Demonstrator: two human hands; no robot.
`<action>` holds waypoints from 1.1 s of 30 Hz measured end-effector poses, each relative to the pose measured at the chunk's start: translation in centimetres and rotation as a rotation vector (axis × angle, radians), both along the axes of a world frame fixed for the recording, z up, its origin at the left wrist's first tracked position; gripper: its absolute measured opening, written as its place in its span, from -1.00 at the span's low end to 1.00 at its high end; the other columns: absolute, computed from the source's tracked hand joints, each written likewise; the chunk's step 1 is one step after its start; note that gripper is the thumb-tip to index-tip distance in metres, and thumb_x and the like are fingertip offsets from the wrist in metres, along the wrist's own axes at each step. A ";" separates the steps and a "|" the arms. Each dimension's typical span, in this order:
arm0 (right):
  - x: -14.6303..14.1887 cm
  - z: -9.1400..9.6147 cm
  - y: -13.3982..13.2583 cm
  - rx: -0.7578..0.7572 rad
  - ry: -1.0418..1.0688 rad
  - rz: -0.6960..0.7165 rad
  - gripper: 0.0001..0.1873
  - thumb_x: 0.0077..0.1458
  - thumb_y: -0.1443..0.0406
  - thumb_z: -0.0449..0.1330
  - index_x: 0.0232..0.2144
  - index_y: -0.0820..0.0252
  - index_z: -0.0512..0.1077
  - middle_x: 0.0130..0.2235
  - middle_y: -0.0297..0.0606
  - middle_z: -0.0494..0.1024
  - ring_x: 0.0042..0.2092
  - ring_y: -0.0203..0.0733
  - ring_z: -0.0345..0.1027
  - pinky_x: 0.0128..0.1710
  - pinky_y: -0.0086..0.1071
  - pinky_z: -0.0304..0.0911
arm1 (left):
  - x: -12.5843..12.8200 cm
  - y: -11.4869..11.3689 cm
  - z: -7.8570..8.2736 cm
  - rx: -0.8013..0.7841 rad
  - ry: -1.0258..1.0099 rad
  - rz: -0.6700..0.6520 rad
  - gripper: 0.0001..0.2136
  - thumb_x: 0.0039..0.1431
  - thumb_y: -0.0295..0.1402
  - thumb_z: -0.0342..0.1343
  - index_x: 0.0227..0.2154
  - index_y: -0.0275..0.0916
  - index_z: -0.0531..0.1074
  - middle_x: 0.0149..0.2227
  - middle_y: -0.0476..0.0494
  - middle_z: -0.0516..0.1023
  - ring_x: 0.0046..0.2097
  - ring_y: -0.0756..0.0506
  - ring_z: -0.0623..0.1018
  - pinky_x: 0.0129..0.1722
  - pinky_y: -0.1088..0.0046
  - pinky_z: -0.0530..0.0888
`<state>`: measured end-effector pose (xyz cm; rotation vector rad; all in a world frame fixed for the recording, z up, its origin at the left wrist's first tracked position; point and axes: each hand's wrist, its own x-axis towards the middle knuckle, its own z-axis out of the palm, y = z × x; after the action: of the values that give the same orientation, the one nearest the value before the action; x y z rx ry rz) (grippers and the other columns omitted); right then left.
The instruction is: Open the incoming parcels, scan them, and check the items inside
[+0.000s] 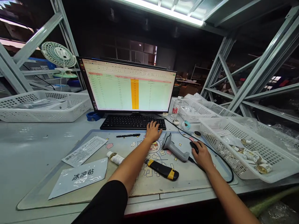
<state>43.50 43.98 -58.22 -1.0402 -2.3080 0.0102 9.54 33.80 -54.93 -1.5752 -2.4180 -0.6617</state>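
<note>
My left hand (153,131) rests with its fingers spread over the right end of a black keyboard (126,122). My right hand (202,155) is wrapped round a black computer mouse (194,147) on the desk mat. Between my arms lie a grey barcode scanner (174,147) and a black and yellow utility knife (163,170). A small bottle (116,158) lies on its side, partly behind my left forearm. Behind the keyboard a monitor (112,93) shows a spreadsheet with an orange column. A black pen (128,135) lies in front of the keyboard.
White pouches (80,175) lie at the left of the mat. A white basket (46,116) stands at the back left, another basket (224,152) with bottles at the right. A water bottle (175,108) and tape roll (186,125) stand near the monitor. A cable (221,158) curves around the mouse.
</note>
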 end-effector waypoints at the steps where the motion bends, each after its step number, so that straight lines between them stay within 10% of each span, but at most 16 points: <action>1: 0.0 0.0 0.0 -0.001 0.003 0.005 -0.50 0.34 0.13 0.00 0.18 0.16 0.48 0.24 -0.01 0.42 0.18 0.13 0.38 0.13 -0.03 0.40 | 0.0 0.0 0.0 0.000 -0.001 0.001 -0.48 0.48 -0.08 -0.09 0.33 -0.23 0.38 0.48 -0.32 0.21 0.53 -0.36 0.07 0.49 -0.11 0.06; 33: 0.1 -0.2 0.3 -0.031 0.009 0.024 -0.52 0.36 0.11 0.01 0.19 0.11 0.47 0.26 -0.05 0.42 0.18 0.13 0.38 0.12 -0.02 0.39 | 0.1 0.0 0.0 0.010 -0.018 0.005 -0.51 0.47 -0.12 -0.07 0.32 -0.21 0.38 0.47 -0.30 0.24 0.52 -0.33 0.10 0.48 -0.10 0.06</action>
<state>43.63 44.25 -58.43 -1.0258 -2.3193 0.0598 9.60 33.77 -54.93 -1.5660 -2.4265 -0.6891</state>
